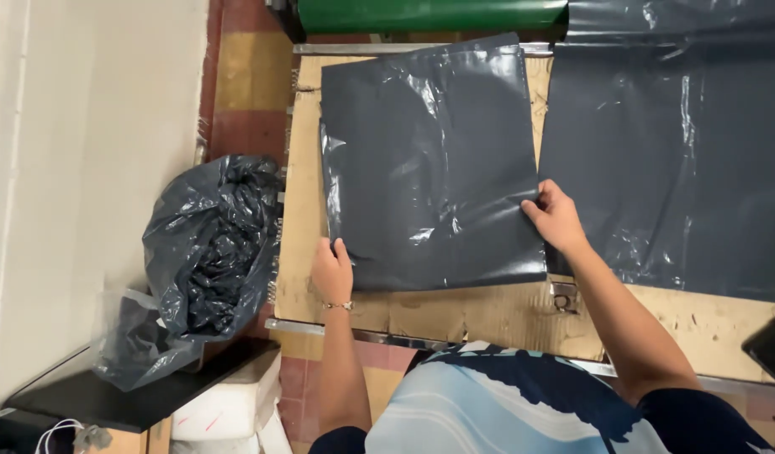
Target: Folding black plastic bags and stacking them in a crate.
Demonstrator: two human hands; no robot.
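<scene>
We look down on a dark grey plastic sheet (429,164) lying flat on a cardboard-topped desk (488,315), its long axis running straight away from the person, one short edge nearest the body and the other pointing toward the green roll (429,15) at the far end. The left hand (332,271) rests at the sheet's near left corner, fingers extended and close together, tips on the plastic; we cannot quite tell whether they pinch the edge or merely press it down. A thin bracelet (338,306) circles that wrist. The right hand (556,217) sits at the sheet's right edge, a little farther from the body than the left, fingers curled and pinching the border of the plastic. Just beyond the right hand, to its outer side, a wider span of dark plastic film (673,160) stretches across the desk and up toward the roll. Well off to the outer side of the left hand, below the desk's edge, a crumpled black bag (211,244) stuffed with dark plastic scraps sits beside a pale wall. Near the right forearm a small metal fitting (564,298) lies on the cardboard.
</scene>
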